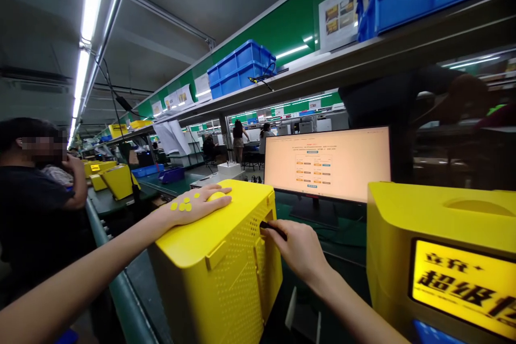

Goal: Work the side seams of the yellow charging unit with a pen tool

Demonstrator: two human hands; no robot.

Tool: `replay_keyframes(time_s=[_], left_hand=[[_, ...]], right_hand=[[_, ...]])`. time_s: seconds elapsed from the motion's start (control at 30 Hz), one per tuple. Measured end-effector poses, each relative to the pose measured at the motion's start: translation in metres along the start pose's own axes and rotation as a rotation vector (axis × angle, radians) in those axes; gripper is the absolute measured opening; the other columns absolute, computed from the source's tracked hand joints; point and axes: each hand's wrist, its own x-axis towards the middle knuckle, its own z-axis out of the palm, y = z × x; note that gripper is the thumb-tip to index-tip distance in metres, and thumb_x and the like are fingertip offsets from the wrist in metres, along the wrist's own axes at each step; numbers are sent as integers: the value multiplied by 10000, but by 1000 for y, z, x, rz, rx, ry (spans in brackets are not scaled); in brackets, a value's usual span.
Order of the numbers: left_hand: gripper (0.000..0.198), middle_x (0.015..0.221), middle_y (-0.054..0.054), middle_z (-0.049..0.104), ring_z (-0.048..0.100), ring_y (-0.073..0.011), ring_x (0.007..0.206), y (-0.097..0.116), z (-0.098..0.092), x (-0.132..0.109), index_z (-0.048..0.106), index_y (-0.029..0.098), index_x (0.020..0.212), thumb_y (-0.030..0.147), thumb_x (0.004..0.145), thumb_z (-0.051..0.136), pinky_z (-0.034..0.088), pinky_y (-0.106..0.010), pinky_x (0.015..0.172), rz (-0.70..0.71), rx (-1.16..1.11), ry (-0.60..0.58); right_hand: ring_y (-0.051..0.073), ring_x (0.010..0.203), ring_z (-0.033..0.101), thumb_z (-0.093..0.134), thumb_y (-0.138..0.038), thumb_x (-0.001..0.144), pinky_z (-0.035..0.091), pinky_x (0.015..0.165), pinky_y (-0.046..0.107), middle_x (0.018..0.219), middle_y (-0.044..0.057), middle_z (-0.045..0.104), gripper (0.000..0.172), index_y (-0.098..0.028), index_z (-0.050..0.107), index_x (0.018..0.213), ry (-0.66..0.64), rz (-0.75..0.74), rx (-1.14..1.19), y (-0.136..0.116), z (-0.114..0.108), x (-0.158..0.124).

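A yellow box-shaped machine [226,279] with a perforated side stands in front of me. My left hand [201,204] lies flat on its top, fingers stretched out, with several round yellow stickers on the back of the hand. At the upper part of the perforated side, my right hand [300,247] pinches a small black plug-like piece [274,229] against an opening. Whether the piece is inserted is hidden by the fingers and the edge. Below that opening, a tall recessed panel runs down the side.
To the right stands another yellow machine [403,215] with a lit screen. Behind is a monitor [326,164]. Blue bins [242,70] sit on the overhead shelf. A person [36,215] is at the left, near more yellow machines [119,180] along the bench.
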Motion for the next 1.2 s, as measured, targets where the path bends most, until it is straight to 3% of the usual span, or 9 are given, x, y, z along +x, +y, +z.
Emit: replay_keyframes(time_s=[0.17,0.43,0.53,0.63,0.7,0.77,0.97,1.13,1.2], left_hand=[[575,1419,44,355,316,-223,1294,5,-3,1,424,379,1285,685,810,318,163,-411,1095,16,-2,-19],[565,1388,17,408,391,-233,1246,3,2,5,455,338,1271,659,830,306,245,-398,1064,43,65,32],[505,1381,-28,411,360,-262,1252,13,2,-1,397,301,1316,534,869,364,248,-440,1038,131,220,242],[343,1224,-54,538,424,-258,1168,31,1,-3,480,270,1223,309,889,419,294,-440,963,454,547,447],[198,996,-34,617,531,-214,979,42,2,-1,566,251,1042,237,885,445,366,-367,848,633,679,367],[82,836,-16,611,558,-191,818,50,4,2,571,232,909,239,866,501,388,-325,736,681,712,276],[113,761,-48,622,580,-225,733,61,7,4,554,195,691,157,792,588,387,-343,657,572,796,240],[99,805,-66,636,595,-235,769,68,5,2,579,186,741,149,814,523,396,-345,654,512,790,204],[119,816,-68,642,597,-236,787,67,3,0,600,180,795,171,836,489,406,-349,678,480,769,192]], right_hand=[[178,746,622,544,-211,852,412,624,267,811,-1,680,135,-222,678,843,22,47,85,-8,-3,-1],[200,725,613,537,-226,861,374,573,298,766,9,665,141,-213,675,837,-52,-7,-103,-3,-3,9],[190,733,606,562,-252,860,396,622,308,794,-16,671,124,-256,685,839,-19,-84,-52,0,-17,11],[168,777,587,552,-230,863,420,678,297,845,-13,658,116,-239,666,841,205,-170,145,-13,-39,13],[166,793,572,533,-225,871,428,697,291,861,5,645,112,-222,645,879,302,-286,233,-29,-52,14],[172,804,562,532,-228,872,428,702,292,886,18,636,104,-221,626,917,295,-382,250,-45,-59,16],[166,747,548,600,-176,819,402,654,267,790,-2,619,33,-208,596,822,226,-320,288,-67,-46,24],[169,726,541,571,-156,826,392,635,268,781,19,611,41,-173,593,796,285,-371,215,-74,-42,27],[177,716,535,497,-158,864,391,638,281,776,44,614,136,-160,596,770,321,-445,171,-76,-45,24]])
